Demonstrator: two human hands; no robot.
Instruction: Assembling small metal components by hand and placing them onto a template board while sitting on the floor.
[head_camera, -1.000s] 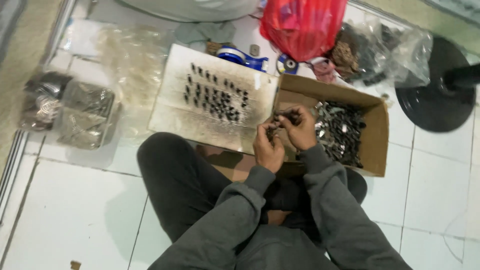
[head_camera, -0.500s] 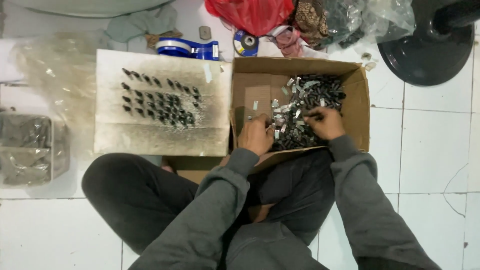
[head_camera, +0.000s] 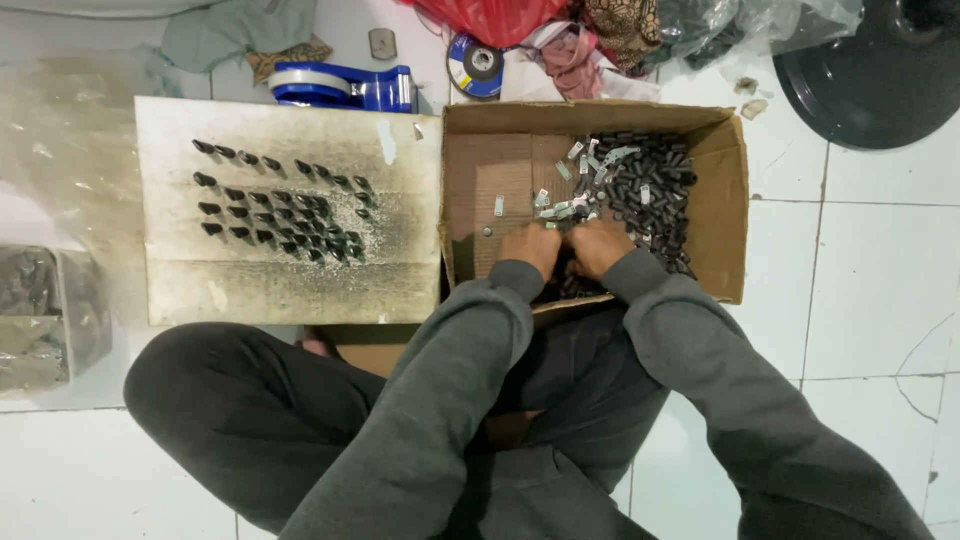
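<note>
head view: both hands, the left hand (head_camera: 533, 247) and right hand (head_camera: 598, 245), have come together, fingers curled into the small metal parts (head_camera: 640, 185) in the cardboard box (head_camera: 725, 215), grip hidden.

I see the board (head_camera: 290, 210) just left of the box (head_camera: 720, 250) — tape dispenser (head_camera: 340, 88) behind the board, small parts (head_camera: 645, 185) inside the box.

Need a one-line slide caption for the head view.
Seated person's left hand and right hand dig into small dark parts in a cardboard box, beside a board with rows of pieces.
</note>
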